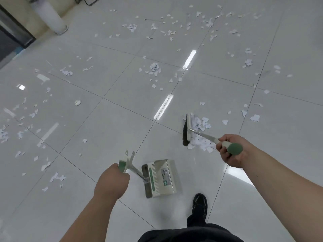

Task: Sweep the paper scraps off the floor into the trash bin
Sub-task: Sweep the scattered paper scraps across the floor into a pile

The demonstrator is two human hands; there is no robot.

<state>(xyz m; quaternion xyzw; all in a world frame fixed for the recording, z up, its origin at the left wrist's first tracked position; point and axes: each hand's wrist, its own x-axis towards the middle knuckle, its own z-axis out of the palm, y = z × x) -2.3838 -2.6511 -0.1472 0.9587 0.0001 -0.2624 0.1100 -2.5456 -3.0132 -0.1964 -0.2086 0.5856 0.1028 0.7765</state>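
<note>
Mid-gather: right hand (pixel 230 152) fisted on broom (pixel 188 130), scrap pile (pixel 198 122) at 3 o'clock; left hand (pixel 111 179) clutches dustpan (pixel 161 177) handle at 6; next likely drag pile into pan.

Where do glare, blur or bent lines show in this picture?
Head view: ceiling-light streaks glare on the glossy floor beyond the broom; paper scraps at the left edge are smeared; tile joints curve slightly; the dustpan looks sharp.
</note>
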